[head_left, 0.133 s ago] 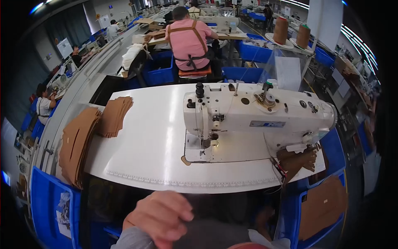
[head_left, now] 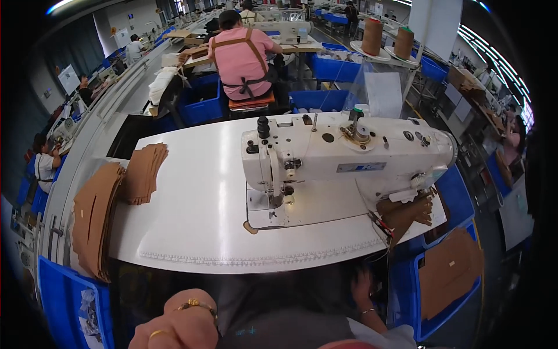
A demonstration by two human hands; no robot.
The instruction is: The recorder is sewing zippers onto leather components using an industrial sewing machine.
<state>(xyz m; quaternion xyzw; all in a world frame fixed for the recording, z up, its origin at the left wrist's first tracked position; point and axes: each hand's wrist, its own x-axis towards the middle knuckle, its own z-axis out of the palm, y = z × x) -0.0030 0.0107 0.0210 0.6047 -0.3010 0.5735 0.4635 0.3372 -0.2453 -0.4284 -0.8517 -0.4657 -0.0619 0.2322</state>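
My left hand (head_left: 179, 328) curls low, fingertips hidden; I cannot tell its hold. My right hand (head_left: 361, 286), dim by the white table's (head_left: 192, 232) near edge, I cannot read either. The larger brown stack (head_left: 87, 232) lies left and farther, long axis near-to-far, nearer my left.

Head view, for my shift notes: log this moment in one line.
left hand: before sewing table, grip unclear | right hand: by table's front edge, grip unclear | sewing machine: on table

A person in a pink shirt (head_left: 239, 55) sits on a red-brown stool (head_left: 251, 104) beside a blue bin (head_left: 201, 111).
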